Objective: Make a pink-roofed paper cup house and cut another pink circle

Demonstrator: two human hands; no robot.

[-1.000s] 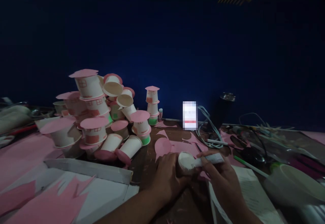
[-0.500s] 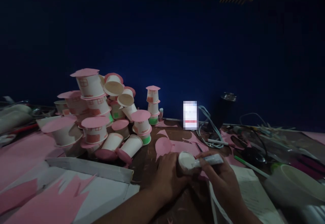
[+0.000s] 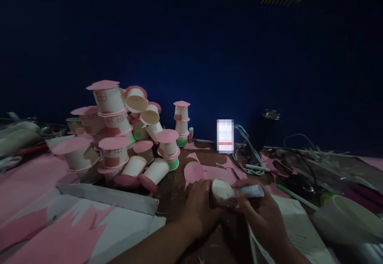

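Note:
My left hand (image 3: 199, 208) is wrapped around a small white paper cup (image 3: 221, 189), its round end turned up toward me. In my right hand (image 3: 260, 212) is a glue stick (image 3: 251, 191), held pinched and lying nearly level. The stick's left end meets the cup at its right rim; the exact tip is hidden by my fingers. Just behind my hands lie a pink paper disc (image 3: 193, 172) and pink paper scraps (image 3: 218, 173) on the dark table.
Left of my hands stands a pile of paper cups with pink paper roofs (image 3: 113, 148); a cup tower (image 3: 181, 126) is further back. A shallow white box (image 3: 131, 220) holds cut pink paper (image 3: 60, 240). At right are a lit phone (image 3: 225, 136), a coiled cable (image 3: 245, 152) and a large pale cup (image 3: 347, 220).
The glue stick has shifted slightly along the cup's right rim, and its outer end has tipped down a little. My left hand keeps its hold; the view has moved slightly.

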